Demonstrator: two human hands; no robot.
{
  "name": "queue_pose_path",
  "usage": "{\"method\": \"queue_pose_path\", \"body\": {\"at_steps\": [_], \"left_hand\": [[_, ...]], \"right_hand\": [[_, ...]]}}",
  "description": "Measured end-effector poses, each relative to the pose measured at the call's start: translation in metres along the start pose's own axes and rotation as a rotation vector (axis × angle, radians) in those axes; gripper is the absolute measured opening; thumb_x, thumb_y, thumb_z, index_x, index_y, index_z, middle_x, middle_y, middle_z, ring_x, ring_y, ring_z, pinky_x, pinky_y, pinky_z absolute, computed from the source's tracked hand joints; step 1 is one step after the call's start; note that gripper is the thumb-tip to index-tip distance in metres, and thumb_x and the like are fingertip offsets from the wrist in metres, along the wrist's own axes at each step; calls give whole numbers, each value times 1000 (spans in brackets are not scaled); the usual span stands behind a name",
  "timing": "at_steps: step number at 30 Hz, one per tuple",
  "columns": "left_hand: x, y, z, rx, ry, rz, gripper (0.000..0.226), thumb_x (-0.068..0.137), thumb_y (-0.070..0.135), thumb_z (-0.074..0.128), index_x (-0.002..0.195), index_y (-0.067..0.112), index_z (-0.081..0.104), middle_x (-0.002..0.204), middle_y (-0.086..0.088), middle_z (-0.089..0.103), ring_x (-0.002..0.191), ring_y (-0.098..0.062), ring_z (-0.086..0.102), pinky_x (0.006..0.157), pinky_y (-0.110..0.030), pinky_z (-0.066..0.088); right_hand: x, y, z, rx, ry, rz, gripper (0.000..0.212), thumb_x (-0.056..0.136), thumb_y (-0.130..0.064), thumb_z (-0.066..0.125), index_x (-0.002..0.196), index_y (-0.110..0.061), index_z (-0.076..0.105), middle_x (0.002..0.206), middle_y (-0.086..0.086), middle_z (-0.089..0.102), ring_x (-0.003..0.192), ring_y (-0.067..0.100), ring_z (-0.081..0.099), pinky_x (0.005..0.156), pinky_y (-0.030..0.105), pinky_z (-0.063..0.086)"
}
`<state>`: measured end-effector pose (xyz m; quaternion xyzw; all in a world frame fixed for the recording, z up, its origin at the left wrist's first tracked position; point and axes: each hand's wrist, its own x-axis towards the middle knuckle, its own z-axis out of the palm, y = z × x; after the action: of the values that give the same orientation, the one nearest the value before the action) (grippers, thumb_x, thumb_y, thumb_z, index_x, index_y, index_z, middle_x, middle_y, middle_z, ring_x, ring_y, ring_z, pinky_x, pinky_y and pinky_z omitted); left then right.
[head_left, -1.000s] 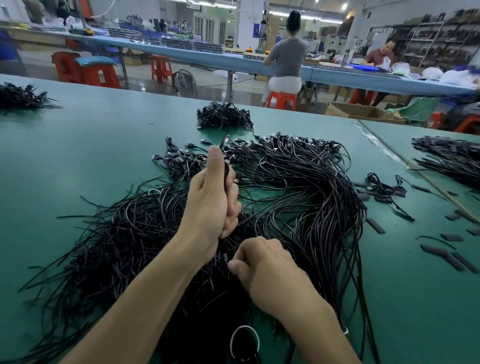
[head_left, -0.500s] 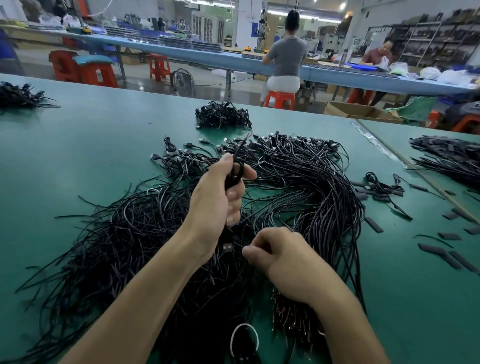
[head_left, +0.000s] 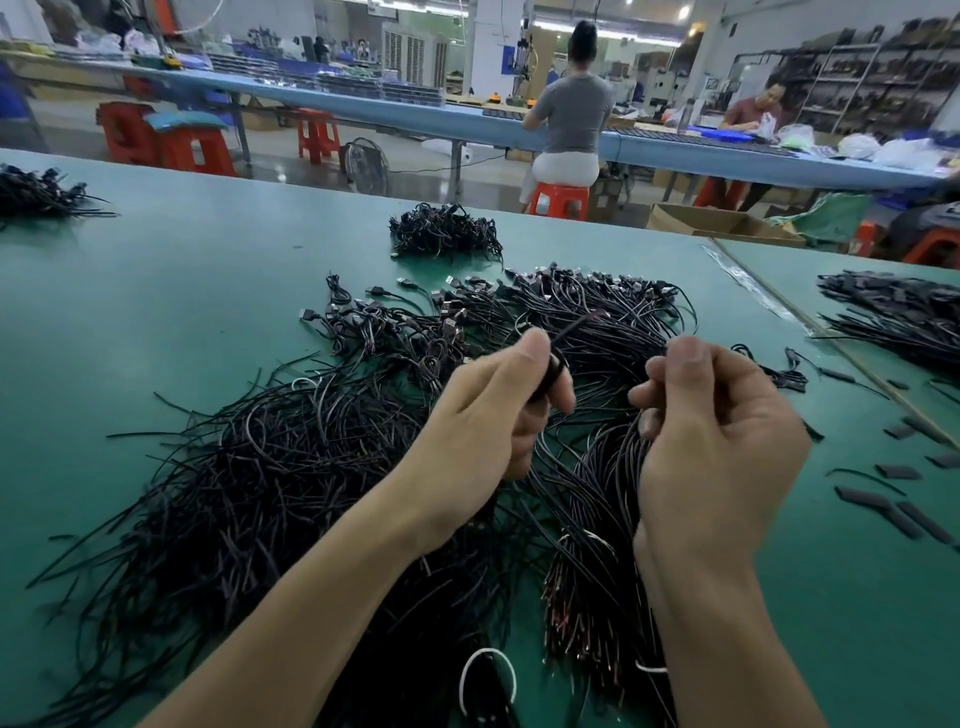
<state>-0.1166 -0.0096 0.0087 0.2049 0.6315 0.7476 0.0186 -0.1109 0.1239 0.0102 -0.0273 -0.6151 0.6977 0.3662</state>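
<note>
Over green table (head_left: 208, 322), right hand (head_left: 722, 431) higher.

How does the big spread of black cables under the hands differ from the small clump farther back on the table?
The big pile sprawls wide, its long strands fanning leftward; the small clump is a tight, tangled heap. The big pile lies under both hands, the left hand pinching a cable and the right hand gripping strands from it; the small clump sits apart, untouched. Both are black cables on the green table.
</note>
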Motion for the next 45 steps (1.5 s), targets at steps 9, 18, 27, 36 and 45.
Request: {"method": "queue_pose_path", "body": {"at_steps": [9, 18, 27, 36, 45], "left_hand": [[-2, 0, -3, -192, -46, -69, 34, 76, 34, 41, 100, 14, 55, 45, 9, 30, 38, -7, 18, 39, -16, 18], [-2, 3, -1, -196, 113, 31, 58, 100, 51, 24, 113, 23, 74, 48, 4, 37, 39, -9, 20, 43, -16, 24], [-2, -2, 3, -130, 247, -43, 63, 105, 46, 21, 94, 22, 79, 48, 11, 54, 35, 0, 35, 39, -14, 27], [0, -4, 6, -90, 396, -49, 67, 102, 58, 31, 96, 9, 77, 46, 9, 42, 36, -2, 34, 38, -18, 31], [2, -13, 0, -43, 380, -33, 66, 96, 60, 42, 57, 8, 49, 52, -7, 37, 42, -14, 34, 38, -22, 32]], "right_hand": [[-15, -17, 7, -124, -364, -144, 17, 96, -24, 61, 80, -22, 65, 55, -5, 51, 42, 2, 35, 39, 10, 26], [-17, -24, 5, -279, -652, -188, 22, 97, -19, 61, 77, -26, 67, 68, -18, 68, 59, -2, 61, 54, 4, 41], [-15, -16, 5, -289, -645, -44, 13, 90, -16, 70, 84, -27, 68, 74, -13, 70, 60, -1, 60, 52, 8, 43], [-18, -10, 6, -571, -674, -226, 23, 96, -11, 60, 83, -30, 61, 91, -18, 60, 83, 2, 59, 68, 15, 47], [-24, -15, 6, -837, -739, -527, 7, 96, -17, 58, 93, -23, 62, 90, -14, 53, 86, 8, 50, 67, 27, 48]]}}
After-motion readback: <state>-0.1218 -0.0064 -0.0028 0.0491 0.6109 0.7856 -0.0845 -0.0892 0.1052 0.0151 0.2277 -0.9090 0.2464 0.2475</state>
